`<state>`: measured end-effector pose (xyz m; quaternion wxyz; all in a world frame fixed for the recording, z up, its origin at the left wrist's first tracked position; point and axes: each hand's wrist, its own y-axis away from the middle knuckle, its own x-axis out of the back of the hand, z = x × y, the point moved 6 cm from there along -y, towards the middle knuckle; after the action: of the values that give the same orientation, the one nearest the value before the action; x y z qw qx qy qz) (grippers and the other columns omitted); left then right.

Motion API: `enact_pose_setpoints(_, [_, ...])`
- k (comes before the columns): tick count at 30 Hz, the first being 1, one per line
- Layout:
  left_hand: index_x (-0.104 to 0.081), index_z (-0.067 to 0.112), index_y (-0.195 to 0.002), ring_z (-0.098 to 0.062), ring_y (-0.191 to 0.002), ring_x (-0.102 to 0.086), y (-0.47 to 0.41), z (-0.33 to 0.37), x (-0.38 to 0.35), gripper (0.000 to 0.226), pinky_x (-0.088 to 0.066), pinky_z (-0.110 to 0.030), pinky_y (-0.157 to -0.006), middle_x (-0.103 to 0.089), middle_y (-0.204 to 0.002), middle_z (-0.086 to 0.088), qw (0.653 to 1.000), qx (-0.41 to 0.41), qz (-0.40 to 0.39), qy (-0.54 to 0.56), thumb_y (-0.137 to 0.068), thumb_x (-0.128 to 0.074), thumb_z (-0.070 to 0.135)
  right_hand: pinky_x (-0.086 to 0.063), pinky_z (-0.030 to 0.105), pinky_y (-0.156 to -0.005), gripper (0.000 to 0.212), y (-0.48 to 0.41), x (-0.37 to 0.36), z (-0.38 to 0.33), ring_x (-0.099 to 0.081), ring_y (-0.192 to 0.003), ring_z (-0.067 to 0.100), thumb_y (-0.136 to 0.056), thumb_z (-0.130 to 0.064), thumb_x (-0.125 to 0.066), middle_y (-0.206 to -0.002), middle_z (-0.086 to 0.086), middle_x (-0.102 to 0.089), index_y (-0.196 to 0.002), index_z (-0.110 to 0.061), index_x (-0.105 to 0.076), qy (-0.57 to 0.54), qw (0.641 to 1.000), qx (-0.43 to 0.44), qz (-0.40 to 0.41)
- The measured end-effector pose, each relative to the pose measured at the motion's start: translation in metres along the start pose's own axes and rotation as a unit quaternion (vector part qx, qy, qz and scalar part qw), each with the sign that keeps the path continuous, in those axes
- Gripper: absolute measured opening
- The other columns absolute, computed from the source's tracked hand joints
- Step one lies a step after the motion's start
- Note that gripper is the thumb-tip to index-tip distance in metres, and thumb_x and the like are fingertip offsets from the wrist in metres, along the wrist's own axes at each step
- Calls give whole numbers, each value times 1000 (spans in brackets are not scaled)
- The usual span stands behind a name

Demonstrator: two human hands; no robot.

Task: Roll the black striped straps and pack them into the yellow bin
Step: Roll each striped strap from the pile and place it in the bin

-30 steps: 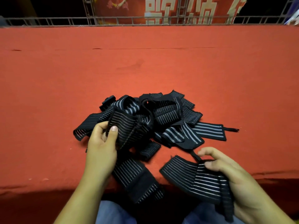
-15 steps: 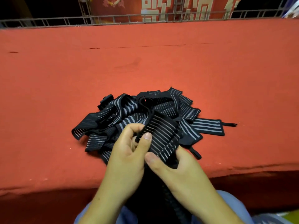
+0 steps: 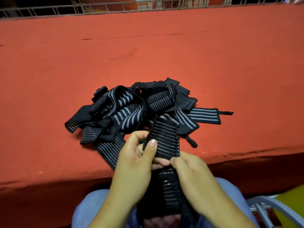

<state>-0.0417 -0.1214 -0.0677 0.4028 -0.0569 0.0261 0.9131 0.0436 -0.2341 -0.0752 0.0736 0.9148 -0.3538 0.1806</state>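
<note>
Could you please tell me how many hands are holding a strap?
2: the left hand pinches the strap at its left edge; the right hand grips its lower right corner.

ahead of grip [image 3: 160, 162]: heap of black striped elastic straps [image 3: 131, 112] blocks | either side: open red cloth tabletop [image 3: 238, 66]

Left hand [image 3: 134, 163]: thumb and fingers pinch the left edge of a black striped strap [image 3: 166, 140], held upright
Right hand [image 3: 194, 176]: grips same strap lower down
Strap pile [image 3: 130, 112]: heaped on red table [image 3: 148, 55], just beyond hands
</note>
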Motion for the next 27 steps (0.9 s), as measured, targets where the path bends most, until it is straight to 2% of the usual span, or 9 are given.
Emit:
enact_pose_setpoints(4, [-57, 15, -105, -17, -60, -71, 5, -4, -1, 7, -58, -25, -62, -76, -80, -10, 1000, -2, 21, 9, -105, -51, 10, -45, 34, -68, 28, 5, 4, 6, -53, -66, 15, -100, -24, -45, -75, 3, -64, -79, -11, -56, 69, 997, 7, -16])
enact_pose_setpoints(8, [-57, 14, -107, -18, -58, -70, 6, -3, 0, 8, -58, -26, -61, -73, -72, -9, 1000, -2, 25, 10, -105, -51, 9, -31, 21, -49, 38, 8, 5, 1, -37, -50, 6, -99, -31, -50, -52, -8, -43, -63, -17, -52, 96, 995, 32, -14])
enact_pose_setpoints(11, [-58, 16, -106, -19, -58, -68, 6, -2, 2, 11, -58, -26, -62, -68, -61, -10, 999, -6, 31, 15, -105, -50, 9, -27, 16, -48, 42, 10, 10, -5, -36, -48, 8, -99, -31, -54, -50, -7, -39, -60, -19, -48, 115, 990, 79, 24])
enact_pose_setpoints(13, [-58, 17, -106, -15, -53, -61, 5, -1, 6, 12, -58, -29, -62, -62, -55, -7, 998, -18, 53, 8, -105, -49, 8, -27, 20, -49, 43, 7, 14, -3, -34, -51, 8, -100, -31, -55, -52, -5, -36, -62, -15, -43, 115, 988, 90, 44])
enact_pose_setpoints(15, [-57, 15, -109, -10, -46, -53, 2, 1, 18, 13, -54, -36, -60, -57, -53, -1, 995, -33, 98, -5, -106, -47, 7, -36, 30, -56, 44, 2, 23, 6, -34, -55, 6, -100, -38, -53, -59, 6, -39, -67, -10, -45, 113, 989, 75, 64])
enact_pose_setpoints(17, [-58, 13, -111, -9, -43, -50, -2, 3, 31, 14, -53, -36, -58, -56, -56, 1, 991, -36, 128, -24, -107, -47, 7, -45, 43, -66, 50, -4, 38, 16, -44, -60, 20, -91, -52, -45, -63, 10, -48, -72, -7, -52, 115, 989, 47, 84])
enact_pose_setpoints(19, [-59, 12, -109, -11, -43, -51, -6, 2, 36, 14, -52, -27, -51, -62, -61, -3, 992, -15, 110, -51, -105, -49, 2, -47, 43, -67, 53, -7, 49, 20, -47, -62, 17, -87, -56, -43, -63, 7, -51, -75, -6, -56, 79, 993, 26, 78])
enact_pose_setpoints(23, [-58, 11, -112, -11, -45, -59, -3, -7, 38, 19, -52, -19, -49, -70, -60, -9, 995, 33, 81, -57, -103, -48, -3, -39, 31, -58, 42, -9, 62, 20, -48, -61, 5, -100, -34, -51, -61, -10, -53, -70, -4, -56, -30, 997, 7, 77])
enact_pose_setpoints(27, [-65, 17, -108, -5, -54, -65, -6, -1, 70, 28, -56, -16, -54, -74, -68, 2, 984, 17, 176, -4, -104, -46, -2, -38, 36, -63, 41, -7, 88, 42, -50, -69, 18, -84, -38, -55, -70, 7, -56, -72, 2, -53, -145, 979, -47, 138])
